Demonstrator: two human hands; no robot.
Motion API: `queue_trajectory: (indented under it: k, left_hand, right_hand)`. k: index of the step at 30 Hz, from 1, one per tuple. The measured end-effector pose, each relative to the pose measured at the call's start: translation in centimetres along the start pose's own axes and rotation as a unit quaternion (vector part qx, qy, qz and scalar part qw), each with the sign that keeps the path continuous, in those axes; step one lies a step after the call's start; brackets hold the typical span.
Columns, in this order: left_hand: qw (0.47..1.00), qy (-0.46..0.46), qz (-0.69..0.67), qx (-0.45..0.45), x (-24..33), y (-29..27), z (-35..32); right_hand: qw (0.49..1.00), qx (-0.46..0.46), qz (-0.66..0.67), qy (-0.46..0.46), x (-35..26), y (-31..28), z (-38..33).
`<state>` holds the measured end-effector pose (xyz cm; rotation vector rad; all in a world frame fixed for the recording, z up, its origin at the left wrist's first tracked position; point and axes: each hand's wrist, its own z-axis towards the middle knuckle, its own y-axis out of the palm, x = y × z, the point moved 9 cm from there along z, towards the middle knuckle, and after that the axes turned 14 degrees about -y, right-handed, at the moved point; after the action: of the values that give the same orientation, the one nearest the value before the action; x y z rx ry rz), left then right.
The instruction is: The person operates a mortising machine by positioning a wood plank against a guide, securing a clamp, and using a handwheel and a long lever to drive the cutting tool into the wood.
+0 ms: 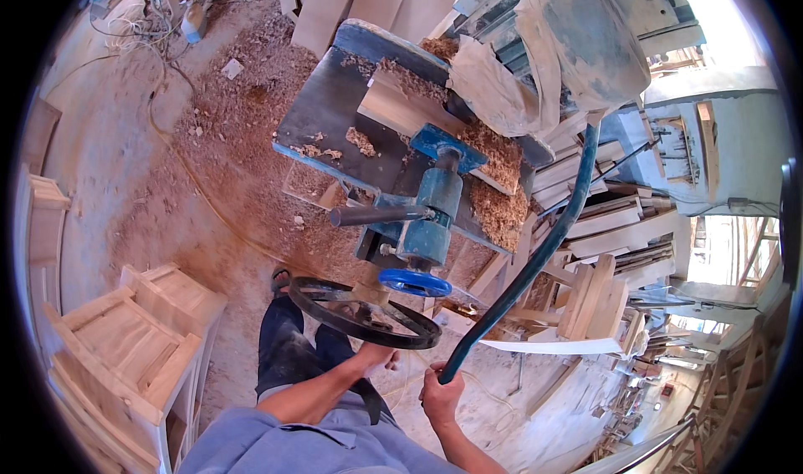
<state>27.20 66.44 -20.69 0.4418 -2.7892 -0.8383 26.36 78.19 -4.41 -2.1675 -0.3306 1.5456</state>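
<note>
My right hand (441,397) is closed around the lower end of a long, curved teal lever (535,261) that rises to the machine's head. My left hand (378,357) is closed at the near rim of a large black handwheel (314,308); the wheel partly hides its fingers. Beyond it, a screw clamp (439,191) with a smaller blue handwheel (415,282) and a metal handle bar (376,215) is mounted on the dark machine table (314,127). A pale wooden workpiece (397,106) lies on that table behind the clamp pad, with wood chips (499,211) heaped around it.
A dusty, cloth-draped machine head (581,43) stands over the table. Wooden cabinet-like pieces (138,332) are at the lower left. A yellowish hose (201,190) crosses the chip-strewn floor. Stacked boards (619,223) lie at right; flat panels (335,6) lean at the back.
</note>
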Motion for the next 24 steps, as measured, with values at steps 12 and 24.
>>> queue_trajectory:
  k: [12, 24]
  left_hand:
    - [0.959, 0.102, 0.159, 0.21, 3.1, -8.9, -9.7]
    - [0.89, 0.137, 0.35, 0.258, 1.1, -9.6, 4.3]
  right_hand:
    - [1.0, 0.004, -0.008, -0.003, 0.5, -0.3, 0.1]
    - [1.0, 0.0, -0.004, 0.014, 0.4, 0.1, 0.1]
